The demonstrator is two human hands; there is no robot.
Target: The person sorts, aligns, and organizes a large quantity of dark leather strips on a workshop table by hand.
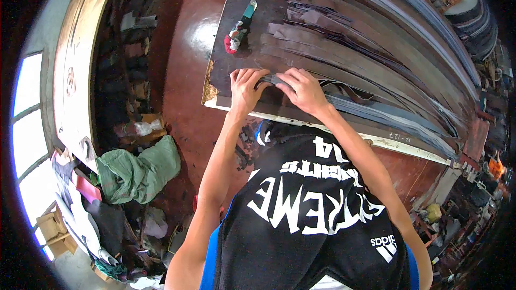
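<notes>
At the near left corner of a dark table [252, 60], my left hand [247, 90] and my right hand [304, 91] are close together. Their fingers pinch the end of a thin grey strip [272, 79] from both sides. Part of the strip is covered by my fingers. To the right of my right hand, a loose strip bows up in a loop [349, 88] beside a stack of blue-grey strips [384, 113]. Beyond my hands lies a cutter with a green part [249, 11], its lower end wrapped in red and white material [233, 43].
Long brown strips [328, 40] fan across the table, with a thick grey stack [408, 5] at the far side. The chipped table edge [210, 88] is at left. A green sack [140, 172] and a cardboard box [54, 228] sit on the left.
</notes>
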